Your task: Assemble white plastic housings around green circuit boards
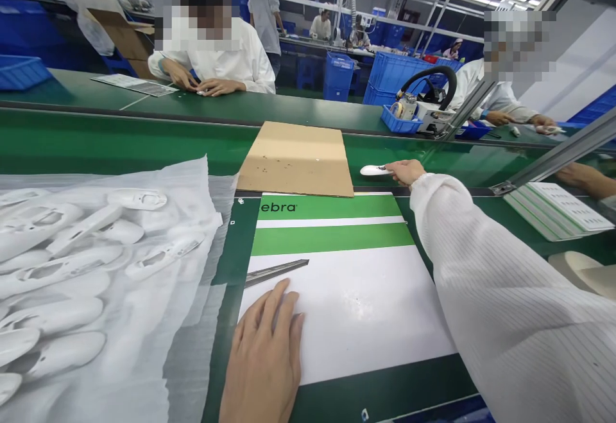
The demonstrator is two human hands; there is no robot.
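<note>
White plastic handheld casing (375, 170) sits at about one o'clock, its end pinched by the closed fingers of the person's right hand (407, 171), just beside a brown cardboard sheet (293, 160). The left hand (262, 346) lies open and flat on a green-and-white printed sheet (346, 320), just below a steel straightedge (276, 273). More white plastic casings (62, 314) lie on thin white foam wrap (192, 307) at nine o'clock.

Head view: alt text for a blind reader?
A person's right hand holds a small white plastic part beside a cardboard sheet on a green workbench, while the left hand rests on a green-and-white printed sheet near a metal strip. White plastic casings lie on white wrap at left; co-workers work across the bench.
</note>
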